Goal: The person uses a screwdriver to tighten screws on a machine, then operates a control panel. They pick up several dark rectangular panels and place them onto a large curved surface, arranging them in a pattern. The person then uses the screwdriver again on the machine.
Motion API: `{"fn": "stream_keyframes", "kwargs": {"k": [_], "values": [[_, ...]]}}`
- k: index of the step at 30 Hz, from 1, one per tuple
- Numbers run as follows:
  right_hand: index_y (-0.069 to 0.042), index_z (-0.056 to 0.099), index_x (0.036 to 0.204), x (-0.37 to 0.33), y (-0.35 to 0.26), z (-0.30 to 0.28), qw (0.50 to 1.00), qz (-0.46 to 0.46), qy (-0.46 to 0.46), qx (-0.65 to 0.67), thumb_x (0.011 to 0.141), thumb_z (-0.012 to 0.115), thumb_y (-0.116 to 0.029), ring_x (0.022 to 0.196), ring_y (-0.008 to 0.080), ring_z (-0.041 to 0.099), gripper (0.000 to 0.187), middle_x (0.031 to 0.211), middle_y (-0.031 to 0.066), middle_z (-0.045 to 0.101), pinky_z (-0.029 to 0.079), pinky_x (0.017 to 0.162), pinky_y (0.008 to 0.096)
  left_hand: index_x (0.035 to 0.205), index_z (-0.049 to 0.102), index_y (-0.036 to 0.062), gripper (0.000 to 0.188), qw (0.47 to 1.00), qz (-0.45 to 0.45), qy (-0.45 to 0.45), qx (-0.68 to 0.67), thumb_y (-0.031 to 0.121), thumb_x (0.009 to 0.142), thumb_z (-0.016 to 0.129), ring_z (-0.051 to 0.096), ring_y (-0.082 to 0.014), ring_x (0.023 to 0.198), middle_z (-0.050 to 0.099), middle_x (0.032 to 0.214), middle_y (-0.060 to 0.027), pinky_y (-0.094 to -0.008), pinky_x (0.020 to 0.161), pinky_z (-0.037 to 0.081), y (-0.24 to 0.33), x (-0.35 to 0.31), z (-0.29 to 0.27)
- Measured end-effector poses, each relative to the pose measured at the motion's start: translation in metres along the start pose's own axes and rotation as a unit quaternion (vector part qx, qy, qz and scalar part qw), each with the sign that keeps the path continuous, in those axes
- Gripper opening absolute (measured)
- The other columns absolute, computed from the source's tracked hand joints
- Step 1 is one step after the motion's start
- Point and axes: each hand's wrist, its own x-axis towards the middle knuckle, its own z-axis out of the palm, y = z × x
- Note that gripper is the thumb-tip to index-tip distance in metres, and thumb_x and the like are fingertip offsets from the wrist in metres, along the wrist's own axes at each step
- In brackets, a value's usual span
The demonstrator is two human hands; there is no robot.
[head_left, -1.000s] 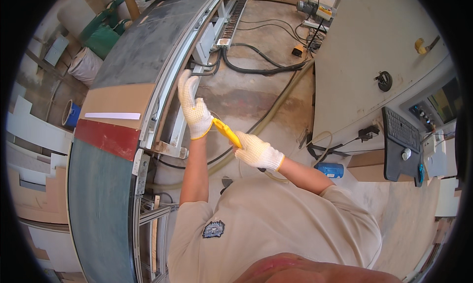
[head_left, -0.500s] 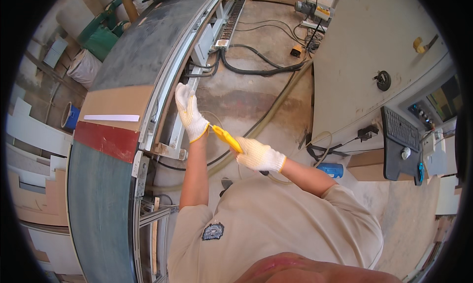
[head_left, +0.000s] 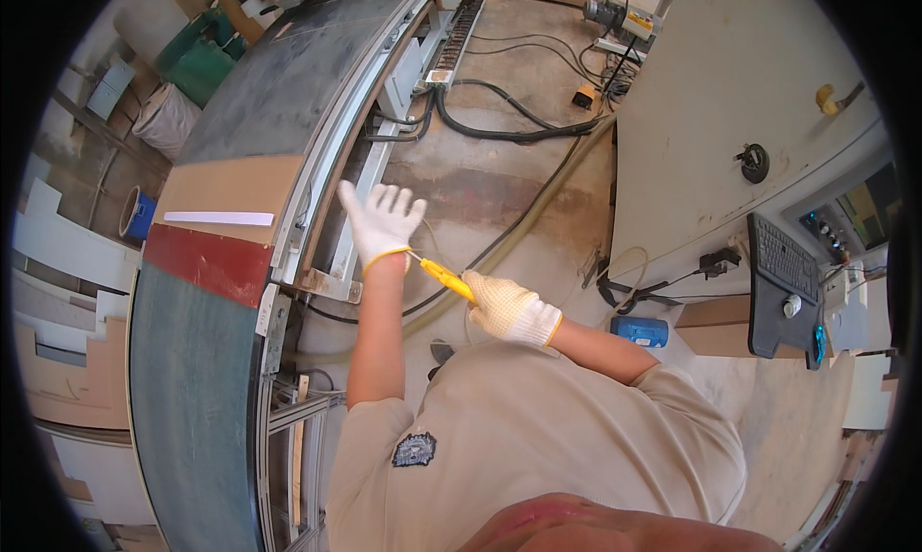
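My left hand (head_left: 382,220), in a white knit glove with a yellow cuff edge, is raised beside the rail of the long machine bed. Its fingers are spread and nothing is in them. My right hand (head_left: 509,308), in a yellow-dotted white glove, grips a yellow utility knife (head_left: 445,276). The knife points up and left, and its thin tip reaches the left glove's cuff at the wrist; whether it touches cannot be made out.
A white strip (head_left: 219,219) lies on a brown board (head_left: 230,182) on the machine bed (head_left: 197,389), left of me. Black cables (head_left: 509,136) and a hose (head_left: 543,206) cross the floor ahead. To the right, a keyboard (head_left: 783,254) rests on a cabinet shelf, near a blue container (head_left: 640,332).
My left hand has turned over and its fingers have spread apart. My right hand and the knife have shifted slightly right and down, with the tip still near the left cuff.
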Motion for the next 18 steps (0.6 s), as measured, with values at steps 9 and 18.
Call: {"fn": "stream_keyframes", "kwargs": {"k": [9, 18], "values": [[-0.007, 0.057, 0.112, -0.042, 0.035, -0.008, 0.997, 0.047, -0.042, 0.032, 0.096, 0.064, -0.022, 0.098, 0.0470, 0.065, 0.023, 0.099, 0.0233, 0.070, 0.049, 0.083, 0.0549, 0.099, 0.075, -0.0009, 0.056, 0.933, 0.093, 0.061, 0.343, 0.049, 0.108, 0.051, 0.069, -0.0207, 0.083, 0.072, 0.077, -0.0065, -0.0325, 0.086, 0.052, 0.036, 0.025, -0.041], [-0.007, 0.068, 0.115, -0.048, 0.080, 0.003, 0.984, 0.145, 0.021, 0.103, 0.098, 0.068, -0.039, 0.095, 0.0405, 0.069, 0.037, 0.101, 0.0195, 0.073, 0.052, 0.083, 0.0484, 0.119, 0.068, 0.0002, 0.034, 0.967, 0.022, -0.171, 0.186, 0.031, 0.106, 0.061, 0.064, -0.0209, 0.116, 0.068, 0.117, -0.0165, -0.0444, 0.089, 0.058, 0.018, 0.041, -0.076]]}}
